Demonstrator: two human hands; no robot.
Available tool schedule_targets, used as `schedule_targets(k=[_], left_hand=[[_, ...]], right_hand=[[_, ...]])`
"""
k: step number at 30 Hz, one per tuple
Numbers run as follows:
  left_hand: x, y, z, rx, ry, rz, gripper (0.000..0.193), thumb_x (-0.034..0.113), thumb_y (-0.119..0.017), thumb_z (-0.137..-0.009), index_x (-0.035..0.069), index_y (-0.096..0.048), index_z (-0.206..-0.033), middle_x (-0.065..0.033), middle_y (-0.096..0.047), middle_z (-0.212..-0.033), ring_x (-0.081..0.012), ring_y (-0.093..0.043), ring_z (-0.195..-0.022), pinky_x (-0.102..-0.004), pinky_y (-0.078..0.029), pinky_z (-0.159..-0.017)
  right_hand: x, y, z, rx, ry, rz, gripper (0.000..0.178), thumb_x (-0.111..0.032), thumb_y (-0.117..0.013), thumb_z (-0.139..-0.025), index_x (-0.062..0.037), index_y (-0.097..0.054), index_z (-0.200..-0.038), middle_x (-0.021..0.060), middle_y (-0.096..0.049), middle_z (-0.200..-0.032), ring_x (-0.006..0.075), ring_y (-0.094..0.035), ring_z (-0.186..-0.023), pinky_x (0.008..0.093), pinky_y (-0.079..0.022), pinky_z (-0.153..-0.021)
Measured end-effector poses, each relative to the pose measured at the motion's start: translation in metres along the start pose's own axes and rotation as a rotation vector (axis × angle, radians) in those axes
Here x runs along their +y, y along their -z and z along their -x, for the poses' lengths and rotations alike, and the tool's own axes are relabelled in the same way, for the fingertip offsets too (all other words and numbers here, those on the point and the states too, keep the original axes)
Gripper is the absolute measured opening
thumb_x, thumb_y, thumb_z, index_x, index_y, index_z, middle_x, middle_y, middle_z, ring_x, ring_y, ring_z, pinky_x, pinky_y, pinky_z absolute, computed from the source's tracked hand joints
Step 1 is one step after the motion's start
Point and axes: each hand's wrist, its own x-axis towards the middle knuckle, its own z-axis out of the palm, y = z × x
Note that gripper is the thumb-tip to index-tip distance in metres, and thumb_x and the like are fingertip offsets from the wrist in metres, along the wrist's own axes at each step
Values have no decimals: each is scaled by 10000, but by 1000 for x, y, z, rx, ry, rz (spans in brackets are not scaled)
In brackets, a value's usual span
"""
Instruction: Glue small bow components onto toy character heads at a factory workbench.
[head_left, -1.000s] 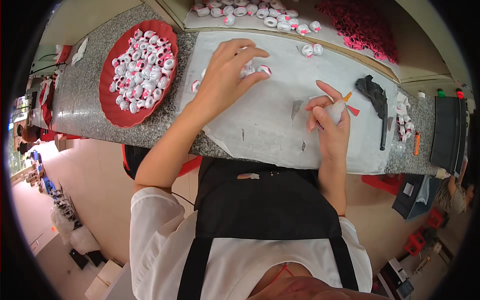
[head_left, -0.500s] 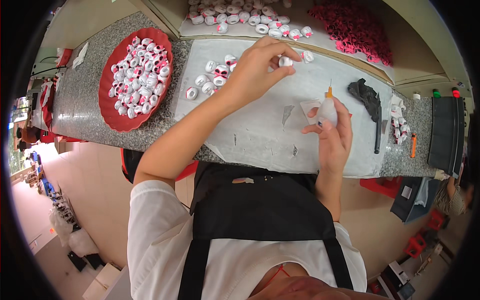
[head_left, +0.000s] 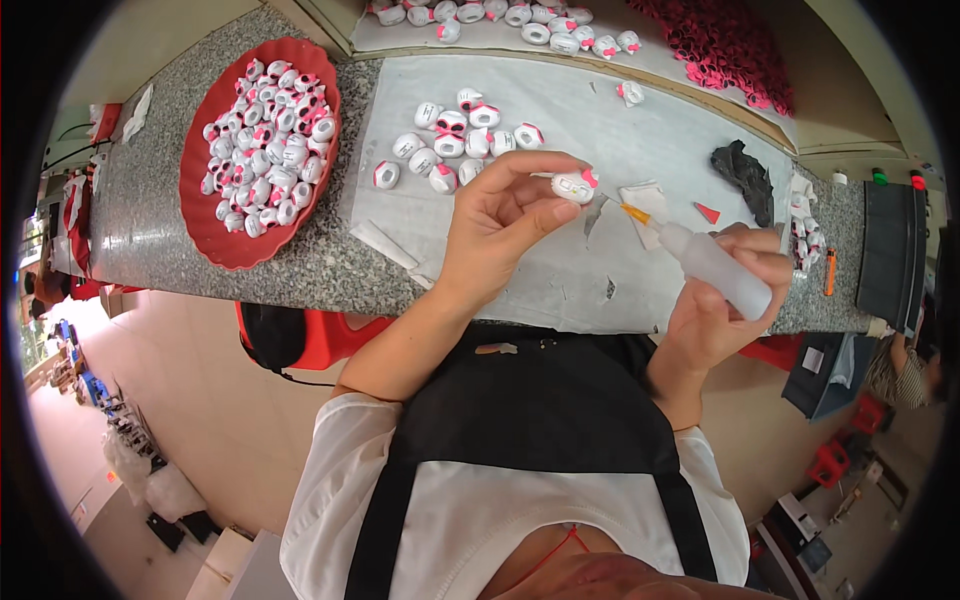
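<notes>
Between the thumb and fingers of my left hand [head_left: 515, 215] is a small white figurine head [head_left: 572, 188] with a pink bow, held above the paper. My right hand [head_left: 725, 300] grips a translucent squeeze bottle [head_left: 722, 268] tilted to the left. Its thin needle tip with an orange base [head_left: 634, 212] points at the figurine head, close to it; whether they touch I cannot tell. Beyond my left hand, several similar white-and-pink heads [head_left: 449, 144] lie on the white paper [head_left: 540, 290]. One more head [head_left: 630, 93] sits alone near the shelf edge.
A red scalloped bowl [head_left: 192, 170] full of such heads stands at the left. On the shelf [head_left: 480, 38] lie more heads and a heap of pink pieces [head_left: 720, 45]. To the right are crumpled black plastic [head_left: 742, 175], an orange stick [head_left: 830, 272] and a dark bin [head_left: 890, 255].
My left hand has come nearer with the figurine head, turning it. My right hand has moved right and nearer, tipping the bottle from upright so its needle points left at the head.
</notes>
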Motion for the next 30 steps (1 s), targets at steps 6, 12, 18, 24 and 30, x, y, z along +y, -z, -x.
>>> schedule_targets(k=[6,12,18,24,30], left_hand=[[1,5,1,-17,20,15,351,-42,-534,-701,-4,-431,-1034,-126,-494,-993,-173,-499,-915,-300,-421,-789],[3,5,1,-48,36,23,363,-45,-538,-697,-6,-428,-1041,-120,-499,-986,-169,-496,-920,-287,-405,-790],[4,5,2,-43,59,-7,360,-47,-536,-697,-8,-430,-1038,-122,-502,-979,-168,-497,-919,-289,-408,-793],[1,5,1,-31,51,23,349,-47,-529,-699,-9,-432,-1032,-121,-501,-978,-171,-500,-915,-303,-417,-802],[3,5,2,-42,67,44,341,-47,-527,-701,-7,-437,-1028,-118,-503,-976,-171,-500,-915,-297,-420,-794]], right_hand=[[0,-14,6,-32,170,176,411,-254,-708,-593,-71,-421,-823,62,-435,-756,142,-452,-605,247,-402,-540],[2,-13,5,-120,223,138,437,-139,-743,-541,-62,-438,-844,74,-463,-785,143,-503,-638,225,-428,-543],[2,-13,5,-126,229,136,436,-136,-745,-537,-61,-442,-841,74,-464,-782,142,-502,-627,224,-431,-542],[0,-9,4,-143,212,138,434,-123,-746,-537,-64,-443,-841,76,-462,-783,144,-502,-628,228,-431,-544],[3,-11,5,-72,232,228,388,-212,-713,-589,-72,-430,-815,60,-443,-737,135,-454,-562,239,-410,-502]])
